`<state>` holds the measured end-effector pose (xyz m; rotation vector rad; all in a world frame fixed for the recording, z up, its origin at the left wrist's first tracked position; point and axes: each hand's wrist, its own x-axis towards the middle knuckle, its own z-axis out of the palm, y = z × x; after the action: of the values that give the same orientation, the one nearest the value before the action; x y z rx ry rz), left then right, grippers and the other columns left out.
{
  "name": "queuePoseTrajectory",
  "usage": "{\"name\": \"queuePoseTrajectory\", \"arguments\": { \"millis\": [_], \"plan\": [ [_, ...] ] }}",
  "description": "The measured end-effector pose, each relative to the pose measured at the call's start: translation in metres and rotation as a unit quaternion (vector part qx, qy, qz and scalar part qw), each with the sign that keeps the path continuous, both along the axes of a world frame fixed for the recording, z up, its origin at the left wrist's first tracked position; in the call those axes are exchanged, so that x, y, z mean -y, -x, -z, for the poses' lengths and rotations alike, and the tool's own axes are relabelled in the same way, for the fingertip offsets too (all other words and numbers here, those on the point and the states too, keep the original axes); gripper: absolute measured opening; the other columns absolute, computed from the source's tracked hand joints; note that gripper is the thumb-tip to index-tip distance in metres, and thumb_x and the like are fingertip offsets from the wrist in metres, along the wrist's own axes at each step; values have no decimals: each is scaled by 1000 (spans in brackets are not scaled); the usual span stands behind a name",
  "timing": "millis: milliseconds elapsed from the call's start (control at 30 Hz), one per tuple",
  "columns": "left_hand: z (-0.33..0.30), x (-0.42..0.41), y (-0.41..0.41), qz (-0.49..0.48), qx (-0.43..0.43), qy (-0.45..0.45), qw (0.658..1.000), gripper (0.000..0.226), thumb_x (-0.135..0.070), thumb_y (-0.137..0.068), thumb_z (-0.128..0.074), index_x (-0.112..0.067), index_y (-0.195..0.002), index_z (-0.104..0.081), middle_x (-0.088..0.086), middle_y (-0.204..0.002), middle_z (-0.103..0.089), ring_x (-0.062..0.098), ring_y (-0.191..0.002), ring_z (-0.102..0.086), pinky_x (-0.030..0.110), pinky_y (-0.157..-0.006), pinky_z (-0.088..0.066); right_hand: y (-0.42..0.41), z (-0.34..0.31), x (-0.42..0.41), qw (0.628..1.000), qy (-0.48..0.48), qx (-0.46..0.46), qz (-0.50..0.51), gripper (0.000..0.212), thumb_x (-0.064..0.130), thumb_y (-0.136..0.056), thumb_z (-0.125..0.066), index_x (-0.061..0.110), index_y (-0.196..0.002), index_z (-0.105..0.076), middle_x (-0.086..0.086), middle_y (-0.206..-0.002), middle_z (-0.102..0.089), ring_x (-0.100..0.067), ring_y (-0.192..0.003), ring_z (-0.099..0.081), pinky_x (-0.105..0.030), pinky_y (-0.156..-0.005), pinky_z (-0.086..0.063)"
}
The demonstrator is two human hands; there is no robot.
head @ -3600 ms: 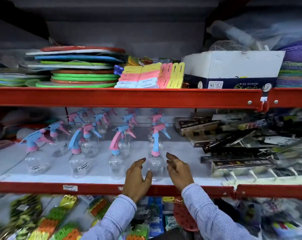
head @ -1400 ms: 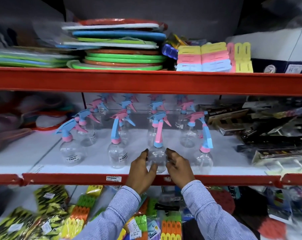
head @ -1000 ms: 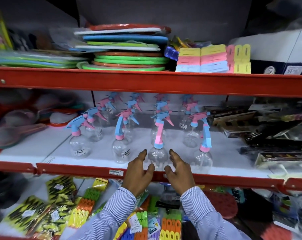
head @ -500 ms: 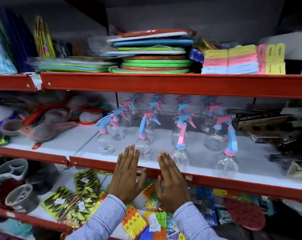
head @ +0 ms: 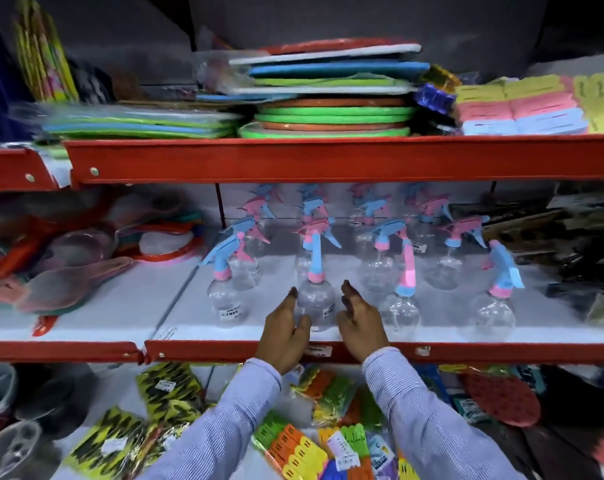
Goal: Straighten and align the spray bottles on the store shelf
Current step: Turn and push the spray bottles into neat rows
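Clear spray bottles with pink and blue trigger heads stand in rows on the white shelf (head: 182, 306). The front row holds one at the left (head: 226, 299), a second (head: 316, 303), a third (head: 402, 306) and one at the right (head: 494, 311). More stand behind them, blurred. My left hand (head: 286, 332) is at the left side of the second bottle, with its thumb against the bottle. My right hand (head: 359, 323) is just off its right side. Both hands have their fingers spread and are not closed around it.
The red front rail (head: 224, 351) runs under my wrists. Plastic strainers (head: 61, 271) lie on the shelf to the left and dark boxed goods (head: 570, 244) to the right. Stacked coloured mats (head: 331, 112) fill the shelf above. Peg packets (head: 304, 445) lie on the shelf below.
My hands let go of the third front bottle and shifted left. Half a second ago they were flat at the rail; now they are raised on either side of the second bottle.
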<state>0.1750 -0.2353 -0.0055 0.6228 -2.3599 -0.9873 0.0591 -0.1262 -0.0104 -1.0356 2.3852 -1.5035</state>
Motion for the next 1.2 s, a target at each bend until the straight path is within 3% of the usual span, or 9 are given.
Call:
{"name": "queuePoseTrajectory", "arguments": {
  "millis": [100, 233, 333, 567, 633, 800, 900, 1000, 1200],
  "plan": [
    [-4, 3, -1, 10, -15, -28, 999, 56, -25, -86, -44, -13, -140, -41, 9, -137, -58, 24, -122, -57, 36, -104, -46, -2, 0, 0, 1000, -8, 4, -10, 53, 3, -88, -46, 13, -140, -41, -10, -137, -55, -21, -123, -56, -38, -108, -43],
    [-8, -1, -6, 14, -51, -23, 998, 38, -11, -89, -50, -14, -127, -52, 5, -121, -67, 21, -109, -63, 21, -90, -44, -3, 1, -4, 1000, -18, -17, -20, 51, 2, -88, -48, 15, -138, -45, -8, -130, -62, -17, -115, -61, -33, -104, -46],
    [-6, -3, -12, 11, -69, -15, 997, 36, -9, -89, -50, -14, -125, -54, 0, -117, -66, 13, -104, -61, 17, -89, -41, -10, 4, -6, 999, -14, -32, -19, 49, 4, -88, -50, 16, -136, -48, -4, -126, -64, -16, -113, -62, -31, -101, -48],
    [-3, -15, -24, -11, -71, -14, 997, 37, -11, -90, -50, -12, -127, -53, 0, -117, -66, 12, -102, -61, 19, -91, -41, -24, 6, -19, 999, 1, -49, -19, 48, 7, -88, -51, 16, -135, -49, -5, -125, -65, -16, -111, -62, -30, -100, -48],
    [-4, -18, -29, -12, -62, -8, 998, 39, -16, -89, -48, -12, -128, -53, -1, -118, -65, 17, -108, -63, 20, -93, -41, -28, 6, -22, 998, 1, -56, -19, 51, 8, -87, -51, 16, -137, -46, -7, -128, -63, -20, -116, -61, -32, -102, -48],
    [0, -20, -50, -53, -34, 52, 997, 60, -34, -85, -42, -16, -142, -40, 6, -146, -48, 21, -132, -48, 37, -112, -38, -48, 9, -33, 989, 10, -145, 20, 62, 17, -86, -50, 21, -145, -30, -8, -140, -54, -26, -113, -60, -32, -97, -48],
    [4, -22, -69, -70, -33, 142, 987, 60, -40, -89, -40, -20, -146, -31, 3, -154, -37, 18, -141, -34, 38, -117, -30, -64, 12, -38, 970, 48, -237, 16, 60, 21, -88, -44, 20, -146, -28, -3, -151, -39, -16, -137, -39, -26, -111, -34],
    [8, -17, -88, -102, -33, 215, 971, 60, -41, -90, -41, -19, -146, -30, 3, -156, -31, 16, -145, -27, 40, -121, -23, -75, 14, -32, 942, 59, -331, -11, 57, 17, -87, -44, 10, -142, -35, -6, -149, -40, -17, -139, -36, -25, -114, -29],
    [11, 12, -116, -125, -2, 247, 961, 65, -40, -90, -43, -15, -147, -26, 5, -159, -23, 15, -147, -20, 36, -121, -14, -101, 12, 8, 931, 13, -355, -83, 58, 19, -88, -36, 11, -145, -30, -6, -153, -35, -16, -143, -30, -31, -115, -29]
  ]
}}
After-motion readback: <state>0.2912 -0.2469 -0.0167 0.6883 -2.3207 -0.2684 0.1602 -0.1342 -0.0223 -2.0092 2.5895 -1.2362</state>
